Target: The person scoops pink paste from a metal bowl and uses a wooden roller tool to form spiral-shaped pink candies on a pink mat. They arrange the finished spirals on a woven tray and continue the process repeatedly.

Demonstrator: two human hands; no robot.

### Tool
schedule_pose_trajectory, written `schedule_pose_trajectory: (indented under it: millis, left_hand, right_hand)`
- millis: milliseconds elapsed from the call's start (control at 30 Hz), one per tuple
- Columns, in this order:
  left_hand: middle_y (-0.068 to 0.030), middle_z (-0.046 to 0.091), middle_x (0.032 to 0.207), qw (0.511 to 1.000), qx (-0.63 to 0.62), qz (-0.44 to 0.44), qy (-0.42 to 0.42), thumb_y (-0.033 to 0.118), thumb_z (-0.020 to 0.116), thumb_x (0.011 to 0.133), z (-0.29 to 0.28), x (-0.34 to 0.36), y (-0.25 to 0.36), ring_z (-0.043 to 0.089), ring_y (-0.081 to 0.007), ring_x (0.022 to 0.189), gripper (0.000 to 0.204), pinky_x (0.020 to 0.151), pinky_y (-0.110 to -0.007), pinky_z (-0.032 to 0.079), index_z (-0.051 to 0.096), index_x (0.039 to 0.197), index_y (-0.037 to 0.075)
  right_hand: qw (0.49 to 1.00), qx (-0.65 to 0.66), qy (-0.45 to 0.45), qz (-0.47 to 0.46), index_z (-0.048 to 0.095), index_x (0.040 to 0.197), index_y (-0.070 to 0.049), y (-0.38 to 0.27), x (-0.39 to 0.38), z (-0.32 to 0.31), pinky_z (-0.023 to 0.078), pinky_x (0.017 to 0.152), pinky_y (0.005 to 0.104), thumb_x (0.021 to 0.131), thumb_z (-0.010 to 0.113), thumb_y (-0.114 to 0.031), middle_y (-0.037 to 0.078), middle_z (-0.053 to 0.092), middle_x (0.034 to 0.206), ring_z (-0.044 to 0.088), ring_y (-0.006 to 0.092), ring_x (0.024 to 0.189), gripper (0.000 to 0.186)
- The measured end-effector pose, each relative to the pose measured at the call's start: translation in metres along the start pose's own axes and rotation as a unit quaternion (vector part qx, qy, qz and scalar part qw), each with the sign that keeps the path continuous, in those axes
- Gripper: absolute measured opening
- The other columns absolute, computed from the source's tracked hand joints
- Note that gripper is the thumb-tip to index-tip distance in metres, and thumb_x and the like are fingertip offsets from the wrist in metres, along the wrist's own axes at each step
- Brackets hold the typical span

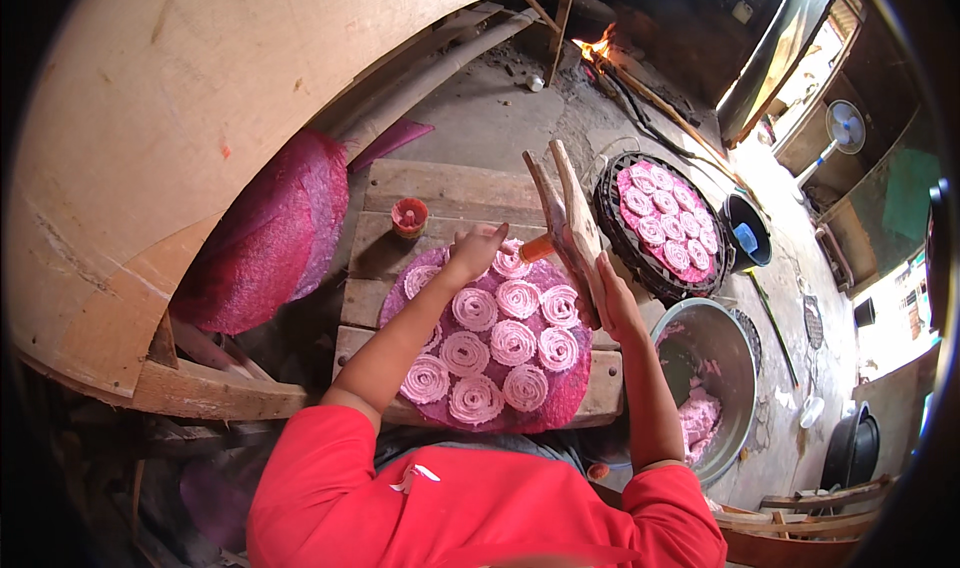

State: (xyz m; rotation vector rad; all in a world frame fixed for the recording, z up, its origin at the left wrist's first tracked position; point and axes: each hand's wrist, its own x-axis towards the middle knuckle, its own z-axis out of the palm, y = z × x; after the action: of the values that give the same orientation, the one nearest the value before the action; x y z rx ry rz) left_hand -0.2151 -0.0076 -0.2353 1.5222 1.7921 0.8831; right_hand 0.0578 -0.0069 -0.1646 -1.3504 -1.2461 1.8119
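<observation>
Above brown planks [455, 183], my right hand [622, 308] grasps a two-armed wooden press [578, 213]; how my left hand [476, 256] grips, I cannot tell; beyond, orange fire [602, 44]; behind, my white-marked red shirt [480, 503].

Rustic kitchen, wood fire [599, 45], large basin [735, 343]

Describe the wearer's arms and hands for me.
Short, plain red sleeves cover the upper arms, leaving the forearms bare. The left hand and right hand are both ungloved, with no watch or bracelet visible.
</observation>
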Motion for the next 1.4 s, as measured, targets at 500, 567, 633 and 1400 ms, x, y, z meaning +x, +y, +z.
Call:
schedule_pose_trajectory:
  millis: [500, 567, 633, 1400]
  left_hand:
    - [0.0001, 0.052, 0.133, 0.975, 0.185, 0.084, 0.084, 0.046, 0.06, 0.084, 0.035, 0.006, 0.0, 0.045, -0.0308, 0.113, 0.031, 0.096, -0.044, 0.036, 0.077, 0.081, 0.02]
    - [0.0007, 0.054, 0.128, 0.961, 0.209, 0.135, 0.123, 0.037, 0.067, 0.078, 0.031, 0.0, 0.008, 0.047, -0.0303, 0.108, 0.02, 0.093, -0.045, 0.036, 0.076, 0.076, 0.02]
    - [0.0009, 0.056, 0.126, 0.947, 0.222, 0.181, 0.148, 0.032, 0.071, 0.074, 0.029, -0.003, 0.014, 0.047, -0.0293, 0.105, 0.014, 0.091, -0.045, 0.036, 0.075, 0.073, 0.019]
    - [-0.0066, 0.052, 0.129, 0.932, 0.135, 0.201, 0.268, 0.006, 0.069, 0.076, -0.054, -0.114, 0.019, 0.046, -0.029, 0.114, 0.027, 0.099, -0.042, 0.035, 0.071, 0.101, 0.018]
  right_hand:
    - [0.998, 0.045, -0.01, -0.035, 0.059, 0.105, -0.008, 0.006, -0.005, -0.01, 0.039, 0.038, 0.028, 0.095, 0.037, -0.064, 0.007, 0.056, 0.061, 0.051, 0.0161, 0.043, 0.061]
    - [0.998, 0.053, -0.009, -0.044, 0.059, 0.105, -0.008, 0.005, -0.011, -0.014, 0.037, 0.038, 0.0281, 0.095, 0.036, -0.065, 0.007, 0.055, 0.061, 0.05, 0.0159, 0.043, 0.062]
    - [0.996, 0.075, -0.007, -0.046, 0.059, 0.104, -0.008, 0.005, -0.018, -0.017, 0.036, 0.038, 0.028, 0.094, 0.036, -0.065, 0.007, 0.055, 0.06, 0.05, 0.0157, 0.042, 0.063]
    - [0.681, -0.556, 0.244, -0.409, 0.062, 0.097, -0.01, 0.026, 0.017, 0.01, 0.035, 0.094, 0.0429, 0.073, 0.075, -0.018, 0.01, 0.06, 0.108, 0.052, 0.0296, 0.107, 0.028]
